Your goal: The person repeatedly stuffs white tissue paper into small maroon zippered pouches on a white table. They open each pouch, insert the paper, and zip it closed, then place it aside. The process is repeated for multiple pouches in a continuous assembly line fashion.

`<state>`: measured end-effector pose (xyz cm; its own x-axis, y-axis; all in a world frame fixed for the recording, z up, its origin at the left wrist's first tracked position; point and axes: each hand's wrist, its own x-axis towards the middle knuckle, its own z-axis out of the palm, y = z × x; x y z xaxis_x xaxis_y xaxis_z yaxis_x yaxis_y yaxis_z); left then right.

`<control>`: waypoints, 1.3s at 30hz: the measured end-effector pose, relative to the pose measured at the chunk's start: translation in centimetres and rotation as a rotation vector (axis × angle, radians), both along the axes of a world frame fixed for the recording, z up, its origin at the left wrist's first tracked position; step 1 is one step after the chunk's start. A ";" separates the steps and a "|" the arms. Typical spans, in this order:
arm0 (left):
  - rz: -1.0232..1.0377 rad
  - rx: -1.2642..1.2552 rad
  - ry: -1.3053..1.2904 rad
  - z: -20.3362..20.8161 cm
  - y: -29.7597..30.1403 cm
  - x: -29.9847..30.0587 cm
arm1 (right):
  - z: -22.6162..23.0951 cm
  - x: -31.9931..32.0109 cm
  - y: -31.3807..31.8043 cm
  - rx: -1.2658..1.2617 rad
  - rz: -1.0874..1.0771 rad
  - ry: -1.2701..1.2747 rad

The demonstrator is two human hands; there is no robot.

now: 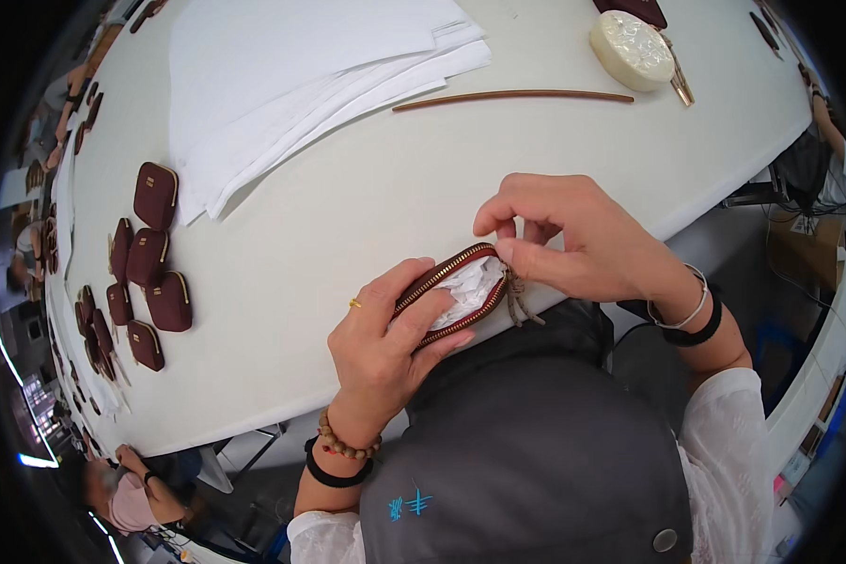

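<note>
While the left hand (381,348) grips the maroon zip pouch (451,293) at the table (367,207) edge, tissue paper (470,287) already inside, the right hand (573,235) pinches its zipper pull (509,282), so closing seems left.

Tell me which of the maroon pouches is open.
The maroon pouch held between the left hand and right hand: its zipper gapes, showing white paper stuffing. The other pouches lie zipped on the table.

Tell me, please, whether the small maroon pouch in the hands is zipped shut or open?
Open: the maroon pouch has its zipper edges spread apart, and white tissue paper shows inside.
</note>
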<state>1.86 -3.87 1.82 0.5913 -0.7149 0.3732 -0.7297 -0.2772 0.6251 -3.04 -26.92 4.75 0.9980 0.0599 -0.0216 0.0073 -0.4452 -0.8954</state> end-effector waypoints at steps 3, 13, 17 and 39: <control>0.005 0.015 -0.059 0.3 -0.5 0.0 | -0.5 -0.5 0.6 -0.017 0.025 -0.059; -0.085 -0.414 0.316 -2.5 2.1 0.3 | -0.8 -1.0 0.5 -0.038 0.009 -0.044; -0.015 -0.605 0.511 -4.1 2.8 -0.5 | -1.2 -1.1 0.7 -0.123 0.097 -0.256; 0.141 -0.124 -0.131 -0.7 4.5 1.2 | -1.8 -2.4 3.7 -0.221 0.259 -0.446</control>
